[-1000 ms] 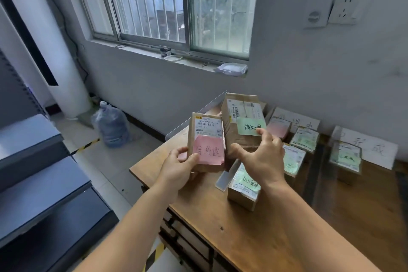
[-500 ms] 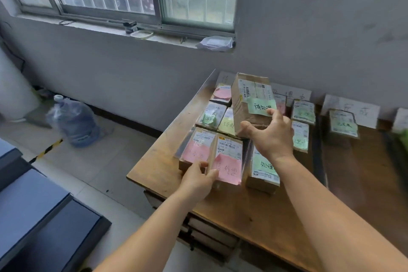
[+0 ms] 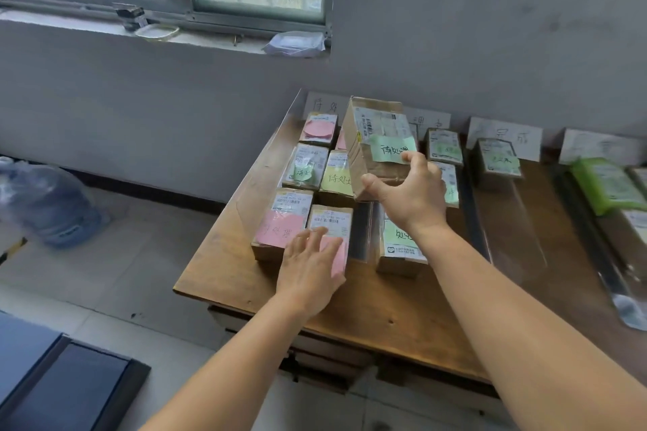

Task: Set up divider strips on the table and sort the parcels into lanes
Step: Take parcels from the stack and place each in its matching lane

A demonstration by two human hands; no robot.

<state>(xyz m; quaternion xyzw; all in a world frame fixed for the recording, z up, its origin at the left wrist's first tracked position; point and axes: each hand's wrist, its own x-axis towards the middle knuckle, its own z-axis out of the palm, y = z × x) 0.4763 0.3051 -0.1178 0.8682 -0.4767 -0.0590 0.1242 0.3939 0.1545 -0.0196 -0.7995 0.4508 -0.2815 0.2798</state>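
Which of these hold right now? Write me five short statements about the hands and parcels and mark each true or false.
1. The right hand holds a parcel with a green note above the table. True.
2. The left hand is lifting a parcel into the air. False: it lies flat on a pink-noted parcel resting on the table.
3. The held parcel's note is pink. False: green.
4. A water jug stands on the floor. True.
5. Paper signs lean against the wall. True.
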